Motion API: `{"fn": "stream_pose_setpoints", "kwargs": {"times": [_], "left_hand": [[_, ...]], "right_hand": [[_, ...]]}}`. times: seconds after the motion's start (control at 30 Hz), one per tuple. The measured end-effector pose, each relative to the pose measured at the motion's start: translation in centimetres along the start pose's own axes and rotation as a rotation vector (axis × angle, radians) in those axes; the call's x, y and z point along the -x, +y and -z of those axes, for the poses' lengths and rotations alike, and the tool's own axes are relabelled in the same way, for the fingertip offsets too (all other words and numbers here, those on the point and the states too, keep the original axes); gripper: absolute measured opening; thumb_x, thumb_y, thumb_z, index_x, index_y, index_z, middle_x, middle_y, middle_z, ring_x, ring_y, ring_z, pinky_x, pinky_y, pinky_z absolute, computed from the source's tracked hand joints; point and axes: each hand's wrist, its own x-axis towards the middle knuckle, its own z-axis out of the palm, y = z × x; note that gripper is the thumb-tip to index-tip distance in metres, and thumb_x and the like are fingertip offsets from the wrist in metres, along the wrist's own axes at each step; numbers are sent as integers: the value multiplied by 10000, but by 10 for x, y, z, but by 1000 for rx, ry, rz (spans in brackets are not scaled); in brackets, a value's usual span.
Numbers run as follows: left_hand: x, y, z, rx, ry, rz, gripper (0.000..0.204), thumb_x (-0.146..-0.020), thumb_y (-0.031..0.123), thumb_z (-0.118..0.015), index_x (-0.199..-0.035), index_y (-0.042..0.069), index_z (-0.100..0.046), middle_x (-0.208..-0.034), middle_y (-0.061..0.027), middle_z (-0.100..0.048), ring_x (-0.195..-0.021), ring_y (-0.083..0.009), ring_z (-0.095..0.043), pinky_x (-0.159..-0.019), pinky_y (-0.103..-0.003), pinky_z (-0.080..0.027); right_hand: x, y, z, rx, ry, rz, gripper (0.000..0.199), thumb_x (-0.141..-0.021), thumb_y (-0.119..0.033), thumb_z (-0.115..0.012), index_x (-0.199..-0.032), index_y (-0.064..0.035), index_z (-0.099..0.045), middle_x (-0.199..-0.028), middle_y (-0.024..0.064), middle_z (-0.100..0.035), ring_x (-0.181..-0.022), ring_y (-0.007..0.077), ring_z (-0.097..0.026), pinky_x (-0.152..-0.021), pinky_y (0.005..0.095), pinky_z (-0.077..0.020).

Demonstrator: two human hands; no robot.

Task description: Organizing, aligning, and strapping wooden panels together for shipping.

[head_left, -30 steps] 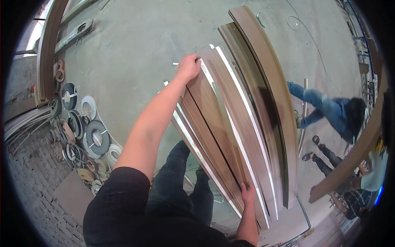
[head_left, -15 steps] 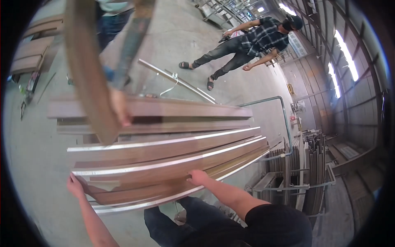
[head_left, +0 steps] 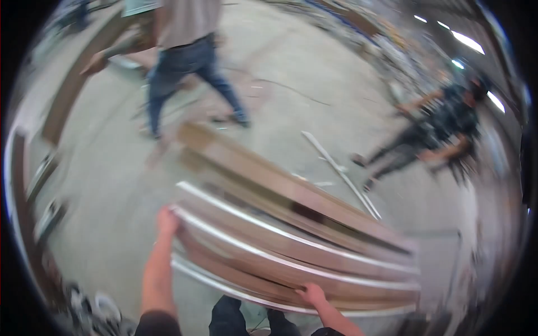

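Note:
A stack of long brown wooden boards with pale edges point(head_left: 291, 246) lies across the concrete floor in front of me. My left hand point(head_left: 167, 219) presses on the left end of the boards. My right hand point(head_left: 311, 293) grips the near edge of the lowest board, toward the middle. The picture is blurred by motion. My dark trouser legs point(head_left: 235, 316) show below the boards.
A person in jeans point(head_left: 185, 61) walks at the top left holding a long brown board point(head_left: 73, 95). Another person in dark clothes point(head_left: 437, 129) crouches at the right. A thin pale strip point(head_left: 342, 173) lies on the floor. Rolls of tape-like material point(head_left: 89, 311) sit at bottom left.
The view has swung round, so the boards now slant down to the right. Both hands stay on the stack. The walking person has moved further off.

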Motion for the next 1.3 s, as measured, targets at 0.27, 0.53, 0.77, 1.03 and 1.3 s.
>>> {"fn": "stream_pose_setpoints", "kwargs": {"times": [0.27,0.53,0.77,1.03,1.3], "left_hand": [[113,32,43,-32,410,-3,412,-915,358,-571,-1056,-27,-609,-1023,-278,-638,-991,-457,-607,-830,-505,-496],[446,252,5,1046,-385,712,559,-982,561,-478,-1123,24,-547,-977,-129,-670,-886,-272,-681,-763,-417,-568],[518,337,50,962,-106,561,414,-1037,401,-405,-1086,17,-551,-980,-148,-653,-869,-287,-682,-713,-434,-578],[523,395,168,935,199,406,353,-1031,414,-407,-1048,87,-539,-904,-69,-594,-844,-232,-598,-760,-423,-517],[480,350,278,1368,494,274,176,-956,239,-548,-830,138,-478,-687,-3,-446,-589,-150,-469,-520,-317,-420]], "right_hand": [[27,-14,23,-40,74,177,455,-813,-459,-699,-1155,-159,-705,-1095,147,-695,-1040,355,-646,-903,432,-521],[132,36,64,-188,9,407,446,-811,-429,-697,-1162,-153,-693,-1168,146,-672,-1084,355,-628,-925,441,-507],[219,174,70,-255,10,464,459,-803,-398,-721,-1179,-138,-682,-1143,173,-671,-1079,365,-627,-929,445,-503],[261,478,32,-137,220,126,381,-767,-364,-725,-1111,-199,-716,-1094,143,-689,-1073,339,-640,-900,474,-524],[304,668,55,-131,358,-153,248,-748,-180,-695,-988,-138,-737,-1028,150,-677,-1013,353,-644,-861,466,-535]]}}
